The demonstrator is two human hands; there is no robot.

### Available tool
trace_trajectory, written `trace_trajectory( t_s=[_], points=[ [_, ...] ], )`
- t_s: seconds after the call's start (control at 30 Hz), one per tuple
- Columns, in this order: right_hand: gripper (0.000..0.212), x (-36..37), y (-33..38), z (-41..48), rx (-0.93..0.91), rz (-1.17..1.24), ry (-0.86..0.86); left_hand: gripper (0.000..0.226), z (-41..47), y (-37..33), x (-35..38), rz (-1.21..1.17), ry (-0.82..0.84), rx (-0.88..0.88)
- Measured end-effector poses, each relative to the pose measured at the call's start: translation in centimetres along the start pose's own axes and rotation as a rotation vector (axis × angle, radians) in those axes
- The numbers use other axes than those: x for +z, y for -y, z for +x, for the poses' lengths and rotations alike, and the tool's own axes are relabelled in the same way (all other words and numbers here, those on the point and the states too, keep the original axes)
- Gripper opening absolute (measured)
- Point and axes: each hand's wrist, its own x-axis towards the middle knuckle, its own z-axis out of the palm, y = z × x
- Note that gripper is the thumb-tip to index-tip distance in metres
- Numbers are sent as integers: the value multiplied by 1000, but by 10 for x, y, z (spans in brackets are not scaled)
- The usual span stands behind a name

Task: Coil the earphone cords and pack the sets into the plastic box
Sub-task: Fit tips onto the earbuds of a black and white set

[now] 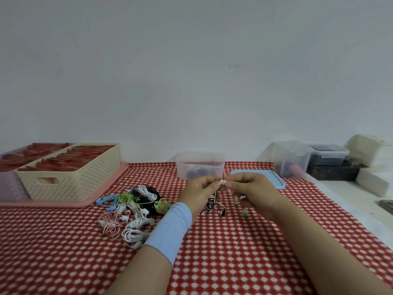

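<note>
One earbud (222,181) pinched — left hand (200,190), right hand (253,190) | box (200,161) behind | cords (131,207) left

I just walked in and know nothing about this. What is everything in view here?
tablecloth: one, red-and-white check, over the table
basket: one, cream, back left
pink tray: one, pink, under the basket
plastic box: one, clear, back centre
lid: one, light blue, right of the plastic box
clear tub: one, clear, back right
earphone pile: many sets, white, black, green, blue, centre-left
small white piece: one, white, centre
striped earphone set: one, black-and-white, coiled, below the white piece
green pieces: two, green, right of the striped set
wristband: one, light blue, left forearm
left hand: pinches the small white piece
right hand: pinches the same piece
</note>
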Motion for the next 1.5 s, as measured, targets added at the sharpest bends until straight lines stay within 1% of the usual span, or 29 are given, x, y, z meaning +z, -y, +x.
trace_trajectory(
  t_s=[0.2, 0.33, 0.43, 0.53, 0.57, 0.73, 0.9, 1.07, 1.2, 1.27, 1.37, 1.43, 1.5],
  points=[
    [5, -1, 1, 0, -2, -10, 0, 12, -1, -2, -3, -68, 15, -23],
    [6, -2, 3, -1, 38, 3, 59, 12, -2, -2, -4, -53, 31, -23],
    [10, -5, 4, -3, 108, 41, 120, 11, -3, -2, -4, -59, 53, -37],
    [30, -7, 2, -2, 158, 52, 143, 10, -4, -2, -5, -45, 65, -31],
    [32, -7, 1, -1, 168, 58, 150, 10, -4, -2, -5, -43, 72, -28],
    [26, -8, 0, 1, 190, 64, 157, 16, -6, -4, -2, -105, 93, -49],
    [28, -9, 1, 2, 118, 126, 174, 14, -7, -10, 2, -338, 106, -121],
    [32, -12, 3, 0, 119, 77, 186, 15, -8, -10, 4, -348, 148, -113],
    [16, -4, 3, -1, 77, 54, 105, 15, -7, -8, 1, -374, 106, -136],
    [13, 1, 5, -1, 27, 64, 43, 15, -5, -9, 2, -404, 58, -159],
    [17, 0, 9, -2, -84, -61, -42, 16, -4, -10, 3, -439, 10, -190],
    [15, -3, 10, -3, -132, -182, -50, 15, -5, -11, 3, -433, 4, -205],
    [14, -3, 10, -4, -150, -244, -37, 13, -6, -11, 2, -396, 10, -194]
  ],
)
